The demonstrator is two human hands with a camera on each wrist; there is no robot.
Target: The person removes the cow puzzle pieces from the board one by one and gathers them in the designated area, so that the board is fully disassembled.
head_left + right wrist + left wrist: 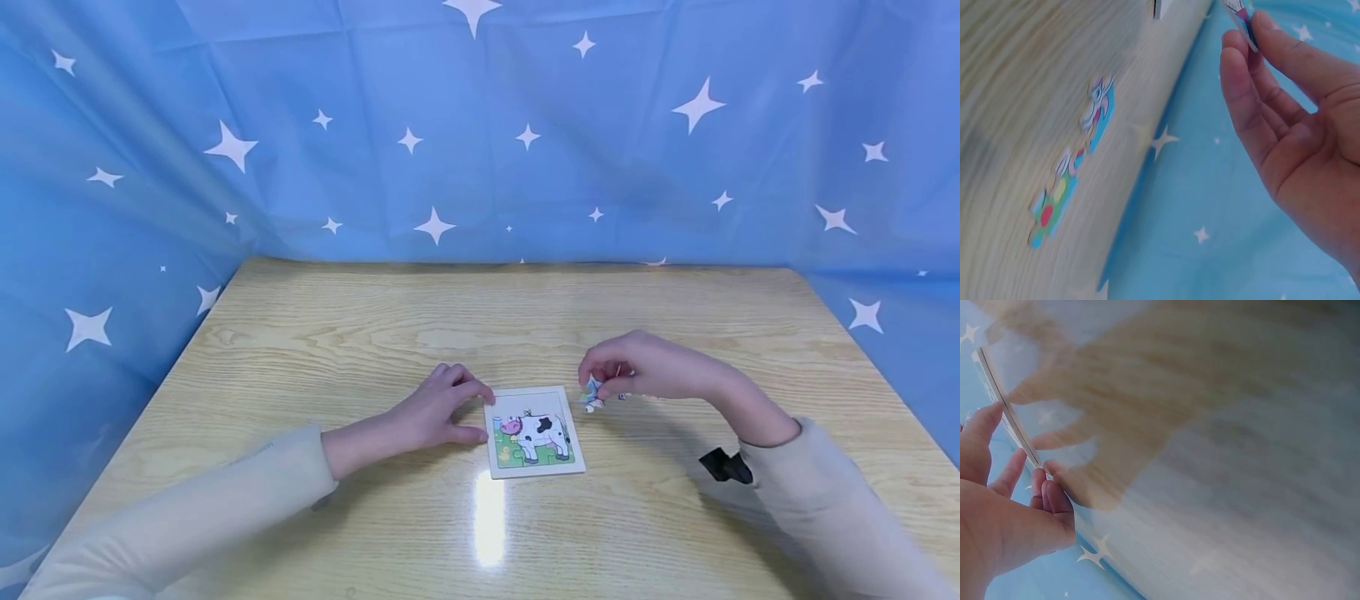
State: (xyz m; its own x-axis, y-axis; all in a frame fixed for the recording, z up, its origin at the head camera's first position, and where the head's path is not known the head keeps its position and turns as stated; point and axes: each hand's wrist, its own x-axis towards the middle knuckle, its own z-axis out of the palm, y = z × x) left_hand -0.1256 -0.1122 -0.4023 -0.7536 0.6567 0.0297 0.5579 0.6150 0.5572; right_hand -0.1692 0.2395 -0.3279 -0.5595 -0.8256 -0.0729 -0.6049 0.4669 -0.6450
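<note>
Puzzle board (534, 402) lies on the worktop (360, 317), well apart from its far edge, with the cow picture (542, 437) filling its lower part and a pale strip showing bare along its top. My left hand (438, 410) seems to steady it, fingers spread and relaxed, thumb and a fingertip at the board's left edge, the fingertip by the upper left corner. With my right hand (656, 364), just beside the upper right corner, I pinch a puzzle piece (1244, 24) between thumb and fingers; loose pieces (1100, 115) lie on the worktop near it. I judge I'm at choosing and lifting a piece for the bare strip. The next move likely calls for turning it to match its neighbours, bringing it left and pressing it flat.
</note>
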